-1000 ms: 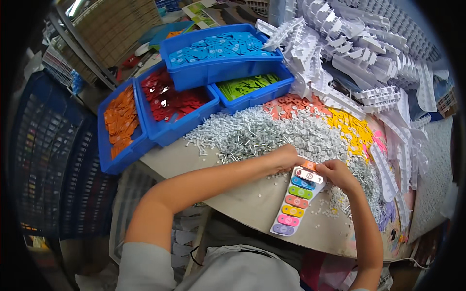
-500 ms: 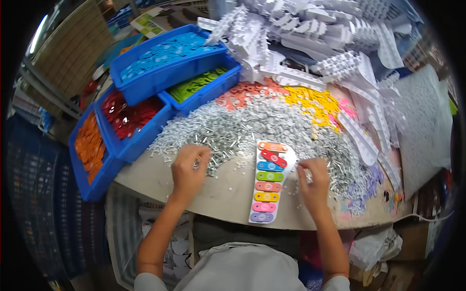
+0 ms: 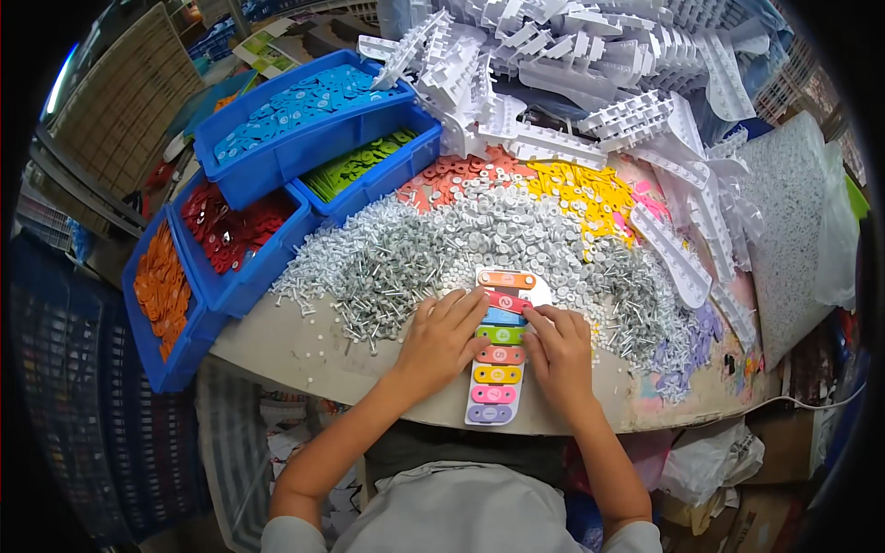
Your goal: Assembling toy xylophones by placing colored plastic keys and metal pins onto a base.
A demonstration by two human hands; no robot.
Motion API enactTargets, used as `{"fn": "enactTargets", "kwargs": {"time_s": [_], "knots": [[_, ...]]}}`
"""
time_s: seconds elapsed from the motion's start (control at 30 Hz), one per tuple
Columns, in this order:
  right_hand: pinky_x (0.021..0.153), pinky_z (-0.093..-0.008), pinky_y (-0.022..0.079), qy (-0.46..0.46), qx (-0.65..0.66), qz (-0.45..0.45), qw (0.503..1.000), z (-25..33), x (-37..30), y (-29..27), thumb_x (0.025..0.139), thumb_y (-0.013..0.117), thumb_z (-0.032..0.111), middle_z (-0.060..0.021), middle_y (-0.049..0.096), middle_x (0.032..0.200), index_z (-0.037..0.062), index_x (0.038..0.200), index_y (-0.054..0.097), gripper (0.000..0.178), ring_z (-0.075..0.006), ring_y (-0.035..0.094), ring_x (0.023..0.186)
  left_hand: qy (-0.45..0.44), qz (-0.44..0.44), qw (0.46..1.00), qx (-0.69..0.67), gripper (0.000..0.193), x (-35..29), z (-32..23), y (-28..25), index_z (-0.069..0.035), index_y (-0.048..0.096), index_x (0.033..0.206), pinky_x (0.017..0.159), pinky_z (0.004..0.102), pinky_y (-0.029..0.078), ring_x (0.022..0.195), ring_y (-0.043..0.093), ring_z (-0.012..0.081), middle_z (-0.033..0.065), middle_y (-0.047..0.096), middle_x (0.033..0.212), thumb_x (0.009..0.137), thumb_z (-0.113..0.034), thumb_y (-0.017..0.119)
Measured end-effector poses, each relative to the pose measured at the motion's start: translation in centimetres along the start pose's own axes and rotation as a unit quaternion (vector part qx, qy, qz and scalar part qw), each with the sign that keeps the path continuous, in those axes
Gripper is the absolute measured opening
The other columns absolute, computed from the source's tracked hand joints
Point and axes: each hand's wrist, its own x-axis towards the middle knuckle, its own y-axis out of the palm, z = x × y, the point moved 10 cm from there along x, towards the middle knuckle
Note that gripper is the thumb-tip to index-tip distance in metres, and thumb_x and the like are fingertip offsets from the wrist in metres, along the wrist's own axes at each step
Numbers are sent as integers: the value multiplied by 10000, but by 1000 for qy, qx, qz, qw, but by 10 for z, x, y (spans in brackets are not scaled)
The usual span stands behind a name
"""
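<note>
My left hand: fingers close together. My right hand: fingers bunched. Tips at 2 ends of red strip, on white board. Pinching: can't tell.

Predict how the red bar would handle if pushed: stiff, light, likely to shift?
Probably stiff: the red bar looks straight, with no visible bend. Likely light, being thin and small beside the left hand and right hand. It may pivot if nudged, since it sits askew to the orange bar just beyond it.

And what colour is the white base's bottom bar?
The bottom bar is pale purple, clearest in the head view.
</note>
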Motion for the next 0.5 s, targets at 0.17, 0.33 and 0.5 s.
{"fn": "enactTargets", "kwargs": {"time_s": [0.17, 0.33, 0.5], "knots": [[949, -440, 467, 36, 44, -1, 998, -5, 7, 2, 921, 696, 46, -135, 690, 1158, 22, 1209, 726, 291, -337, 601, 1071, -15, -16, 1000, -13, 606, -1, 0, 1, -21, 558, 1467, 1120, 473, 340, 1371, 498, 289, 114, 535, 1542, 962, -334, 678], [973, -426, 457, 57, 83, -30, 994, -20, 14, 7, 935, 669, 9, -140, 694, 1142, 0, 1191, 721, 261, -326, 605, 1077, -15, -17, 1000, -9, 600, 4, -2, 0, -21, 566, 1456, 1112, 471, 350, 1358, 510, 293, 125, 548, 1518, 960, -340, 679], [989, -432, 455, 30, 57, -45, 997, -16, 15, 18, 929, 667, 7, -148, 688, 1165, 5, 1179, 722, 256, -338, 603, 1098, -62, -17, 998, -3, 570, 0, 5, -4, -26, 589, 1428, 1109, 476, 357, 1355, 518, 297, 124, 563, 1495, 956, -329, 689]]}}
